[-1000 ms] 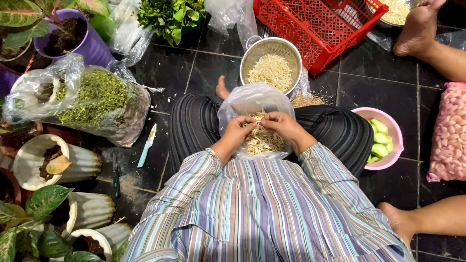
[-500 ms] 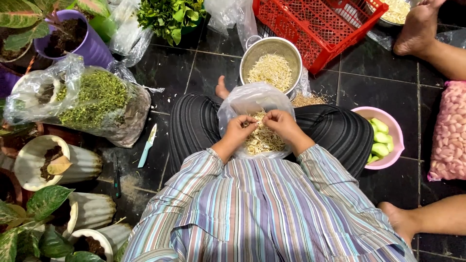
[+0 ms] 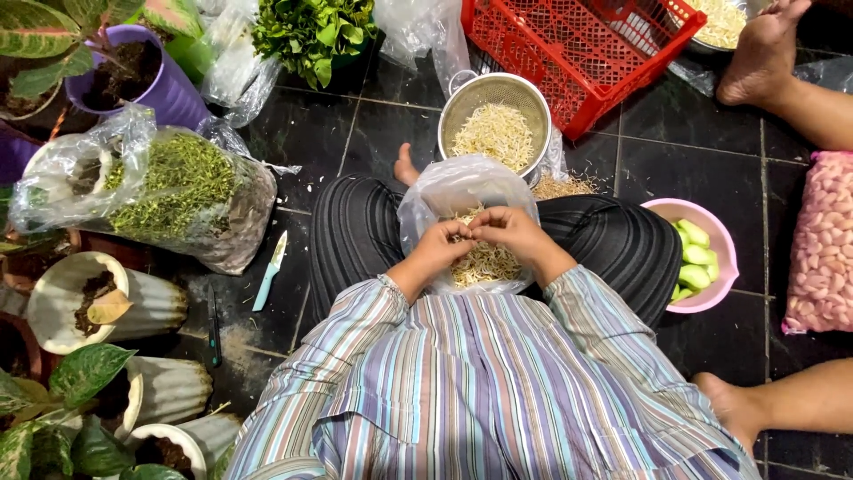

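Both hands pinch at bean sprouts over the clear plastic bag [image 3: 462, 191] in the lap: left hand [image 3: 442, 244] and right hand [image 3: 508, 229] meet fingertip to fingertip, each nipping a sprout or two; exactly how many strands are gripped cannot be told. Pale bean sprouts [image 3: 484, 262] lie in a heap inside the bag, under the hands.

Landmark = bag. Just beyond it on the dark tiled floor stands a metal colander [image 3: 495, 111] with more sprouts in it. Beyond that, a red plastic crate [image 3: 577, 44]. Right of the bag, past the knee, a pink bowl [image 3: 720, 284] of green pieces. Left of the bag, well apart, a small knife [image 3: 269, 271] with a pale green handle and a larger bag of green herbs [image 3: 178, 191].

Judgement: step in hand looks like trimming sprouts one at a time, picked from the bag. Next move calls for a fine pinch to snap the end, then dropping the piece clear of the untrimmed heap.
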